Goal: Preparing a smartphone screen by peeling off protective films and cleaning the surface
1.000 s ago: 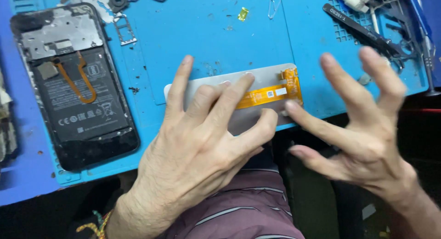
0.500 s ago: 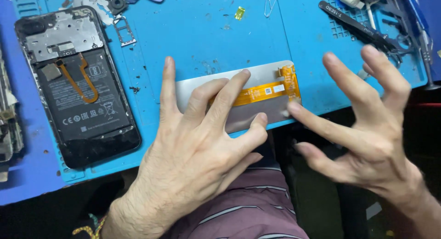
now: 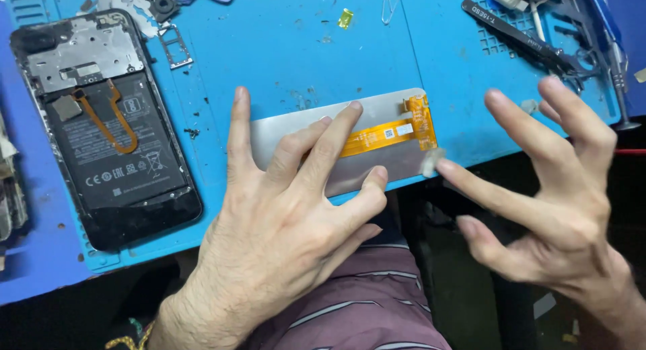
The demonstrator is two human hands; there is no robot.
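Left hand [image 3: 289,215] flat, fingers spread, pinning the grey display panel [image 3: 377,121] at the near edge of the blue mat [image 3: 282,47]. Right hand [image 3: 558,195] wide open, index tip at a clear tab, possibly protective film, on the panel's right corner. Risk: pressure or a snag creasing the orange flex cable [image 3: 397,131]. Opened phone [image 3: 108,121] lies left.

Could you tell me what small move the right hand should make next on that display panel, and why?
Probably pinch the clear tab and peel it away. The right hand has one fingertip at that tab on the display panel corner, while the left hand presses the panel flat on the blue mat.
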